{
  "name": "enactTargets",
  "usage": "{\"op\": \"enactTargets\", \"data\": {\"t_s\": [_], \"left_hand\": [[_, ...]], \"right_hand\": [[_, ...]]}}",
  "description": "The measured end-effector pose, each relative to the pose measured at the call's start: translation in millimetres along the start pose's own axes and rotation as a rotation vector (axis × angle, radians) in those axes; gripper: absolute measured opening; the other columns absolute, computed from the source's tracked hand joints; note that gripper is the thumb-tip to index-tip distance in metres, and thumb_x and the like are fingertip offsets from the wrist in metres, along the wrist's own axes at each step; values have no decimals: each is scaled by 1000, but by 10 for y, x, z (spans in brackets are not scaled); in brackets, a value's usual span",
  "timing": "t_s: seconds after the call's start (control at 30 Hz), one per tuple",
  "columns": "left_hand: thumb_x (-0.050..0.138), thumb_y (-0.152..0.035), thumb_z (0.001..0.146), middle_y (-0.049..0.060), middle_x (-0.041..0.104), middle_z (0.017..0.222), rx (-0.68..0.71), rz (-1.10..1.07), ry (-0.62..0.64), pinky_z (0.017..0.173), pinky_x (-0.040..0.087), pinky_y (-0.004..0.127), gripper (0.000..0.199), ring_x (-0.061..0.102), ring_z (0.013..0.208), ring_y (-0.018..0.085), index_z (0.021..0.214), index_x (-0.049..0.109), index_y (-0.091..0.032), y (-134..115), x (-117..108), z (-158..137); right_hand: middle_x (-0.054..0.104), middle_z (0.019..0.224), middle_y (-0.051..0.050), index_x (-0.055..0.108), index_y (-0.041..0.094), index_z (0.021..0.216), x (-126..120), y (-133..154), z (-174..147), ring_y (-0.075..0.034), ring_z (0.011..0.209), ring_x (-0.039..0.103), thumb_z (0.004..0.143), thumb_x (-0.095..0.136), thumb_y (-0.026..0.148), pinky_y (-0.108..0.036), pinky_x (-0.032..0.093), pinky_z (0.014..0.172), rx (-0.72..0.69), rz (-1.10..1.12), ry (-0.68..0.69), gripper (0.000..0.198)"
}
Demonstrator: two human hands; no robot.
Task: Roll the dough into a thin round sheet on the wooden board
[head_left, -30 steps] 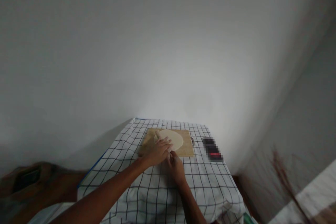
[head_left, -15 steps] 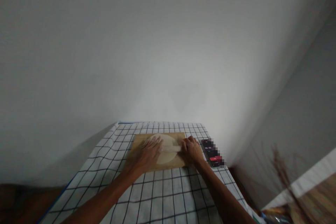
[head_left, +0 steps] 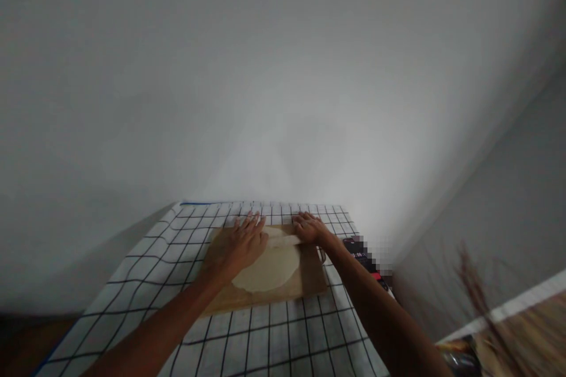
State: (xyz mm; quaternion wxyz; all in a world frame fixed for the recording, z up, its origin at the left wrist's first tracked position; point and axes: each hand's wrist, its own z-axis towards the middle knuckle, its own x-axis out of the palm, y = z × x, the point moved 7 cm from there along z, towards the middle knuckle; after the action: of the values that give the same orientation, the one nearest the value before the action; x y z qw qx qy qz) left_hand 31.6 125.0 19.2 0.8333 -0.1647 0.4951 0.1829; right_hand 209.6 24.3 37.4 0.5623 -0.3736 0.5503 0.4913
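Evidently both hands are on one pale rolling pin [head_left: 283, 241], which lies across the far part of a flat, rounded sheet of dough [head_left: 267, 271]. The left hand [head_left: 250, 239] rests over the pin's left part, palm down, its fingers stretched forward and slightly spread. The right hand [head_left: 308, 228] covers the pin's right end, knuckles up and fingers pointing away; whether they wrap round the wood underneath, I cannot tell. Between the two hands a short length of the pin shows. Most of the dough spreads on the near side of it, and a thin strip shows beyond.

Under the dough is a wooden board [head_left: 315, 281], with a small loop, too blurred to make out, at its right edge. The board sits on a table covered with a white cloth [head_left: 283, 333] crossed by dark lines. A phone [head_left: 360, 252] with a dark screen, partly pixelated, lies to the right, partly behind the right forearm. Beyond the table stands a plain wall [head_left: 265, 100].
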Motion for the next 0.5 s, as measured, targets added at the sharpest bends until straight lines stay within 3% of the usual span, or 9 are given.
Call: {"op": "enactTargets", "data": {"t_s": [0.1, 0.2, 0.5], "left_hand": [[36, -27, 95, 9, 57, 147, 58, -76, -15, 122, 28, 51, 49, 41, 145, 26, 139, 55, -18, -113, -62, -128], [34, -27, 95, 14, 57, 146, 59, -94, -15, 122, 30, 48, 50, 46, 142, 27, 139, 54, -11, -208, -135, -212], [32, -27, 98, 15, 54, 148, 124, -115, -37, 120, 35, 48, 52, 50, 138, 26, 142, 52, -9, -421, -352, -441]], "right_hand": [[41, 158, -11, 49, 23, 147, 26, 12, -184, -29, 146, 33, 106, 32, 34, -52, 37, 111, 56, -6, -30, 45], [41, 158, -10, 50, 24, 146, 6, 65, -396, -29, 147, 32, 107, 32, 35, -52, 36, 112, 101, 1, -83, 45], [57, 144, -9, 62, 22, 129, -150, 372, -982, -21, 137, 48, 108, 30, 29, -36, 40, 111, 116, 90, -250, 39]]}}
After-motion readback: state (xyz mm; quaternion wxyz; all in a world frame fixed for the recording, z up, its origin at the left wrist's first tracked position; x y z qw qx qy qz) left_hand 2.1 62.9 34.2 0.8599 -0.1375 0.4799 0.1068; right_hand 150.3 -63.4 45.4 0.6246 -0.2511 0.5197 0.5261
